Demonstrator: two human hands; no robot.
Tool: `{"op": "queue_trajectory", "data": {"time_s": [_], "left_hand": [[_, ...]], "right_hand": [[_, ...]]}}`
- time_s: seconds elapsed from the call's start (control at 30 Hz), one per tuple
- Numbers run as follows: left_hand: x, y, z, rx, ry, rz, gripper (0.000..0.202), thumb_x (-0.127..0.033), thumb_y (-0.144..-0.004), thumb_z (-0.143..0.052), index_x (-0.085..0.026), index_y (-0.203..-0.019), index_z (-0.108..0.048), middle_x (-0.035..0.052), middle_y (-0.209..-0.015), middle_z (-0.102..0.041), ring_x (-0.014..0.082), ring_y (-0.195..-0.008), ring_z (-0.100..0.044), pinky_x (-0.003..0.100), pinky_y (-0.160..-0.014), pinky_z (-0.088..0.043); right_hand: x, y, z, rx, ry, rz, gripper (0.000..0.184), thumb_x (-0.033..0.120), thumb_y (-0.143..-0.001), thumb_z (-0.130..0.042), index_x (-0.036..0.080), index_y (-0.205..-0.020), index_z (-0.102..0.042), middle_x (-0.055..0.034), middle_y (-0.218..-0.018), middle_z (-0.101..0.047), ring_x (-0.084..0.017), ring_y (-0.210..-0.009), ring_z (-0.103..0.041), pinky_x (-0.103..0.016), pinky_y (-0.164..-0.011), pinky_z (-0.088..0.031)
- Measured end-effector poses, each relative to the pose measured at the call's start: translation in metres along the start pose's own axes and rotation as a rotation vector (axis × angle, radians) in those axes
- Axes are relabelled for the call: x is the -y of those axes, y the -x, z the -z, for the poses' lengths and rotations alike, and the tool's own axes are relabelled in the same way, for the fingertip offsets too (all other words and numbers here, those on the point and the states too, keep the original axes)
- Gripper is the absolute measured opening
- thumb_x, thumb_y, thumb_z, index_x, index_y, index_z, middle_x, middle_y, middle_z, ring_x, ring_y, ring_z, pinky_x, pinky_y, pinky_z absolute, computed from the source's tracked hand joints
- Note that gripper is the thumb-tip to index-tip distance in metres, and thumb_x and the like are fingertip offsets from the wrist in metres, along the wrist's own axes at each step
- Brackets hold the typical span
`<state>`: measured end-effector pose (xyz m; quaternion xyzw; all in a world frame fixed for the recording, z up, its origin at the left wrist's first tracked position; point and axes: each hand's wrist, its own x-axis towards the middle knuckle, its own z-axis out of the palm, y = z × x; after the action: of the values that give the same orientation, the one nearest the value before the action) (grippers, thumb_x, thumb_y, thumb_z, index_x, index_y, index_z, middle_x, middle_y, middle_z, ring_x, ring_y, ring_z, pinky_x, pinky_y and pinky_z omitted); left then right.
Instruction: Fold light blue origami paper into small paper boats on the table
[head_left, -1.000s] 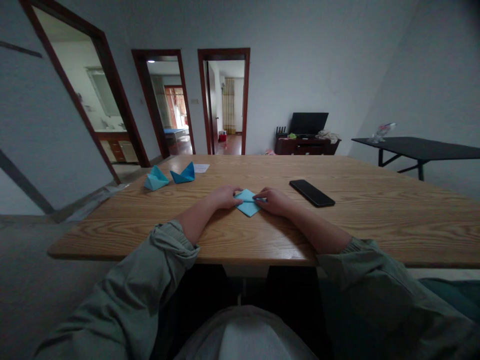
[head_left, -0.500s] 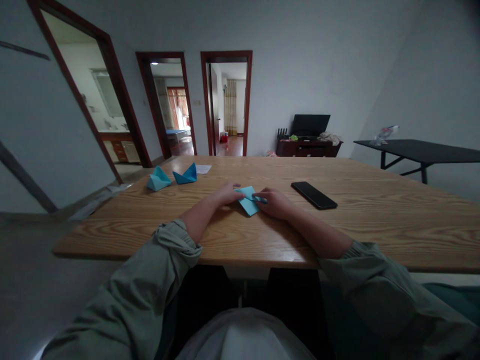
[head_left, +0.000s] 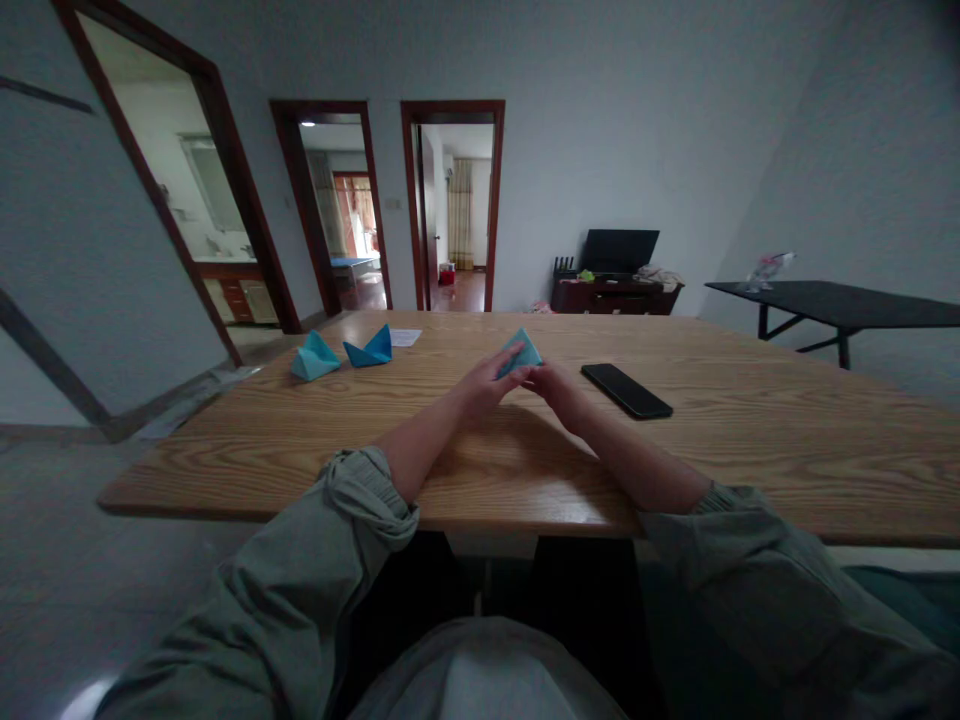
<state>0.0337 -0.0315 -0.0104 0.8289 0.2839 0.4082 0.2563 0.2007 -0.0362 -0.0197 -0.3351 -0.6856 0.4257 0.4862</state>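
Note:
A folded light blue paper (head_left: 520,352) is lifted a little above the wooden table (head_left: 750,440), held between both hands. My left hand (head_left: 484,386) pinches its left side and my right hand (head_left: 553,385) pinches its lower right side. Both hands are closed on it, with the fingertips meeting under the paper. Two finished blue paper boats stand at the far left of the table: a lighter paper boat (head_left: 313,357) and a darker paper boat (head_left: 369,350) beside it.
A black phone (head_left: 626,390) lies flat just right of my hands. A small white slip of paper (head_left: 405,338) lies behind the boats. A black side table (head_left: 847,302) stands at the right, a TV cabinet (head_left: 615,292) by the far wall, open doorways beyond.
The blue paper lay flat on the table under my fingers; now both hands have raised it off the surface and moved it slightly away from me.

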Motion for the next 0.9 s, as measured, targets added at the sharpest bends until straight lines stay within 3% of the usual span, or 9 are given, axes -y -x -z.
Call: {"op": "queue_trajectory", "data": {"time_s": [0.07,0.17,0.27,0.37,0.43,0.53,0.7,0.8,0.9], "left_hand": [[-0.002,0.002,0.002,0.042,-0.198,-0.049,0.057,-0.049,-0.088,-0.043,-0.018,-0.136,-0.042,0.0107,-0.147,-0.031,0.0274,-0.136,-0.023,0.044,-0.112,-0.016],[-0.004,0.005,0.007,0.086,-0.353,-0.081,0.056,-0.051,-0.087,-0.045,-0.021,-0.134,-0.046,0.0088,-0.147,-0.032,0.0297,-0.137,-0.021,0.048,-0.111,-0.015],[-0.002,0.004,0.016,-0.095,-0.323,-0.049,0.065,-0.050,-0.081,-0.055,-0.021,-0.137,-0.040,0.0103,-0.147,-0.031,0.0299,-0.135,-0.026,0.047,-0.109,-0.022],[0.009,0.003,0.028,-0.209,-0.071,0.150,0.076,-0.047,-0.076,-0.063,-0.015,-0.138,-0.036,0.0177,-0.131,-0.049,0.0288,-0.116,-0.050,0.042,-0.094,-0.042],[0.017,0.004,0.035,-0.079,0.106,0.302,0.076,-0.048,-0.075,-0.064,-0.012,-0.136,-0.038,0.0171,-0.110,-0.063,0.0261,-0.094,-0.062,0.038,-0.077,-0.050],[0.023,0.007,0.039,0.061,0.261,0.347,0.071,-0.048,-0.070,-0.069,-0.011,-0.127,-0.050,0.0131,-0.097,-0.067,0.0220,-0.082,-0.064,0.032,-0.069,-0.051],[0.019,0.011,0.035,0.113,0.370,0.317,0.059,-0.043,-0.065,-0.075,-0.010,-0.111,-0.060,0.0124,-0.103,-0.066,0.0202,-0.085,-0.063,0.029,-0.074,-0.049],[0.016,0.012,0.037,0.121,0.377,0.339,0.063,-0.040,-0.066,-0.075,-0.013,-0.120,-0.055,0.0113,-0.100,-0.066,0.0186,-0.080,-0.063,0.028,-0.068,-0.049],[0.014,0.014,0.042,0.118,0.335,0.361,0.076,-0.035,-0.065,-0.076,-0.015,-0.131,-0.045,0.0071,-0.083,-0.066,0.0147,-0.065,-0.060,0.023,-0.057,-0.046]], "right_hand": [[-0.001,-0.003,0.001,-0.042,-0.224,-0.089,0.042,0.047,-0.082,-0.047,0.021,-0.110,-0.062,-0.0047,-0.110,-0.066,-0.022,-0.100,-0.059,-0.038,-0.089,-0.045],[-0.006,-0.005,0.007,-0.081,-0.321,-0.158,0.034,0.042,-0.078,-0.059,0.020,-0.103,-0.065,-0.0050,-0.101,-0.068,-0.019,-0.088,-0.062,-0.033,-0.081,-0.049],[-0.008,-0.005,0.013,-0.108,-0.312,-0.197,0.029,0.031,-0.072,-0.069,0.018,-0.097,-0.066,-0.0048,-0.093,-0.069,-0.016,-0.077,-0.063,-0.031,-0.074,-0.051],[-0.008,-0.004,0.016,-0.108,-0.300,-0.204,0.026,0.031,-0.073,-0.069,0.018,-0.096,-0.065,-0.0051,-0.090,-0.069,-0.016,-0.074,-0.063,-0.031,-0.073,-0.051],[-0.007,-0.003,0.015,-0.081,-0.277,-0.208,0.028,0.032,-0.073,-0.069,0.018,-0.098,-0.065,-0.0055,-0.091,-0.069,-0.016,-0.075,-0.063,-0.031,-0.073,-0.051],[-0.008,-0.001,0.013,0.001,-0.235,-0.214,0.033,0.035,-0.074,-0.069,0.018,-0.102,-0.065,-0.0063,-0.091,-0.069,-0.016,-0.075,-0.063,-0.031,-0.073,-0.051],[-0.010,0.000,0.012,0.065,-0.200,-0.186,0.038,0.036,-0.075,-0.068,0.019,-0.109,-0.063,-0.0067,-0.096,-0.068,-0.016,-0.076,-0.062,-0.030,-0.071,-0.050],[-0.009,0.000,0.012,0.043,-0.196,-0.166,0.042,0.037,-0.076,-0.067,0.020,-0.114,-0.061,-0.0076,-0.102,-0.067,-0.016,-0.078,-0.062,-0.030,-0.071,-0.050],[-0.008,0.000,0.012,0.028,-0.158,-0.138,0.048,0.036,-0.075,-0.067,0.019,-0.120,-0.057,-0.0078,-0.104,-0.066,-0.016,-0.078,-0.061,-0.029,-0.070,-0.049]]}}
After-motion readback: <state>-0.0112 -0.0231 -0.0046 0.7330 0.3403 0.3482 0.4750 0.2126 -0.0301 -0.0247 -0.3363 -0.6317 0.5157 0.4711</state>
